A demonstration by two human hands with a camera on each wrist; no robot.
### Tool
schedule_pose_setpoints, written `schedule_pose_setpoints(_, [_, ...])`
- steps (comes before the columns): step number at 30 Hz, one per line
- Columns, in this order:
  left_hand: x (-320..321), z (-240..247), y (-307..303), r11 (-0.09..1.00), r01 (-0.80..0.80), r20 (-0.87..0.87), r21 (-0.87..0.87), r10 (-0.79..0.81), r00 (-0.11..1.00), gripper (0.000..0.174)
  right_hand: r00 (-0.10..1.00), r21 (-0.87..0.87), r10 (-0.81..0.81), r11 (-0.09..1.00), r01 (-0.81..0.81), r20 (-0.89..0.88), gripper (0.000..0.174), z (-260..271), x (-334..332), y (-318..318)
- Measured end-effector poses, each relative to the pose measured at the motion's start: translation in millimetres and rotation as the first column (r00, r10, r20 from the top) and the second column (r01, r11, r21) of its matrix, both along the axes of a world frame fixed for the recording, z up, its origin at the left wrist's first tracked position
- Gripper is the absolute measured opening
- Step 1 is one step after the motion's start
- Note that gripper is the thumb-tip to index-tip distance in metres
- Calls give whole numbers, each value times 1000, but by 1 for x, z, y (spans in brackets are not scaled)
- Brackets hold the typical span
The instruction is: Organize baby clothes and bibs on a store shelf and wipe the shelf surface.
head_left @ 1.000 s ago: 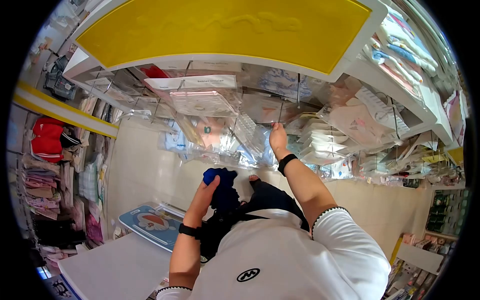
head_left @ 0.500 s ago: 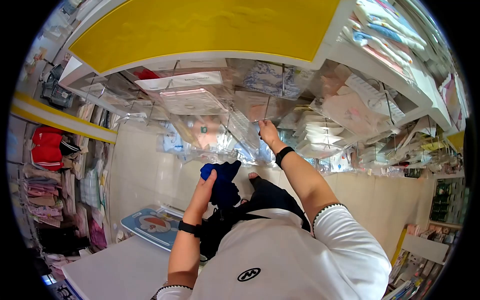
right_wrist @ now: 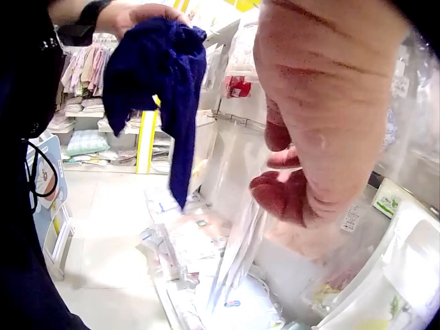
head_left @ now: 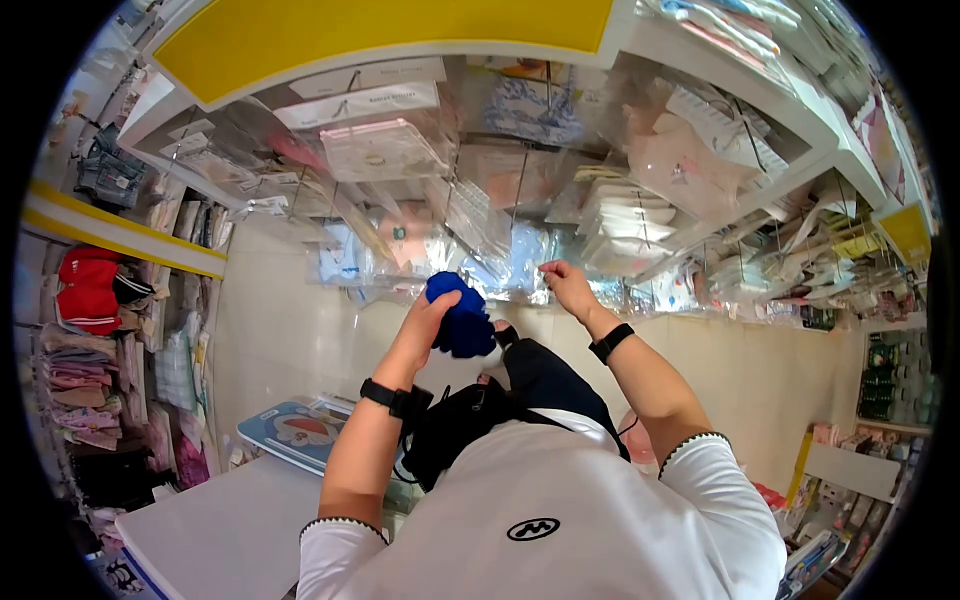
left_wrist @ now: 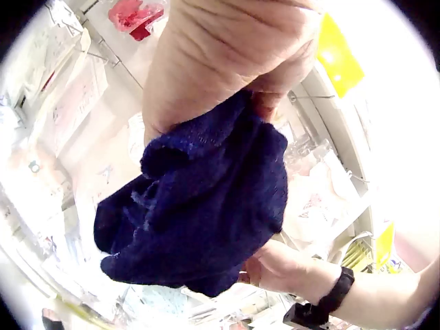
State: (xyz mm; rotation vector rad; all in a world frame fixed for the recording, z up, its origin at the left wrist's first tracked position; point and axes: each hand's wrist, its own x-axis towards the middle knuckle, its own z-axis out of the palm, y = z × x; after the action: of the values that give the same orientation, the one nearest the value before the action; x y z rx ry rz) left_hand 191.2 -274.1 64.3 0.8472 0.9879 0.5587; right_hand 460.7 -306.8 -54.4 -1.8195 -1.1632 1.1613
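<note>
A dark blue cloth (head_left: 465,325), bunched up, is gripped by my left hand (head_left: 430,318), thumb on top. In the left wrist view the cloth (left_wrist: 206,199) hangs in folds below the left hand (left_wrist: 230,62). My right hand (head_left: 568,288) is in front of the hanging clear packages (head_left: 525,255), to the right of the cloth. Its fingers are loosely curled in the right wrist view, where the hand (right_wrist: 330,117) shows nothing held. The left hand (right_wrist: 141,15) holds the cloth (right_wrist: 165,75) by its upper part there.
A white shelf unit with a yellow panel (head_left: 380,40) stands ahead, with metal hooks and packed goods under it. Folded clothes (head_left: 85,370) and a red garment (head_left: 90,290) are at left. A white tabletop (head_left: 220,520) and blue cartoon board (head_left: 300,430) stand lower left.
My right hand has come away from the hanging package and dropped lower, toward my body. The left hand has lifted the blue cloth forward and to the right. The view has shifted.
</note>
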Motion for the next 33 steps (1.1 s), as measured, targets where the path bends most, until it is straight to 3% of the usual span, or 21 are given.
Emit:
schedule_pose_setpoints(4, [7,-20,-18,996,82,98,-19,-79,992,26,987,-93,93,990,-106,-134,28,26,-25,-42])
schedule_pose_setpoints(5, [13,-20,-23,996,80,110,-27,-77,991,28,963,-83,76,991,-101,-258,38,46,-36,-49])
schedule_pose_setpoints(6, [18,-18,-29,996,77,121,-36,-72,990,30,923,-121,8,991,-59,-384,46,65,-48,-54])
schedule_pose_setpoints(8, [30,-15,-36,982,179,122,-65,-170,978,43,726,-227,-175,974,28,-665,47,98,-74,-58])
schedule_pose_setpoints(10, [39,-19,-46,971,239,90,-24,-236,968,45,638,-146,-79,988,-53,-766,48,92,-90,-58])
schedule_pose_setpoints(11, [37,-18,-46,962,271,70,-23,-269,961,46,587,-192,-130,980,-44,-799,43,94,-93,-58])
schedule_pose_setpoints(14, [22,-7,-44,939,331,133,-90,-318,939,45,601,-218,-186,976,19,-777,41,87,-100,-63])
schedule_pose_setpoints(15, [18,-3,-46,941,337,127,-26,-331,935,41,569,-211,-180,978,12,-802,41,86,-102,-67])
schedule_pose_setpoints(18, [20,4,-48,908,404,-156,107,-386,909,36,620,-174,-203,979,108,-758,36,78,-102,-77])
schedule_pose_setpoints(19, [24,-8,-45,867,432,-175,247,-398,900,36,636,-185,-216,976,116,-741,36,76,-97,-80])
schedule_pose_setpoints(22, [36,-26,-52,640,480,-536,599,-125,835,41,662,-202,-290,957,208,-691,41,64,-72,-93])
schedule_pose_setpoints(26, [49,-20,-44,719,484,-467,499,-247,849,41,628,-308,-371,927,212,-684,36,41,-9,-123])
schedule_pose_setpoints(30, [67,-20,-29,686,522,-497,507,-262,827,36,638,-415,-539,839,352,-550,35,7,50,-162])
schedule_pose_setpoints(33, [99,-32,-17,697,448,-429,559,-219,876,30,582,-427,-602,798,426,-547,35,32,72,-177])
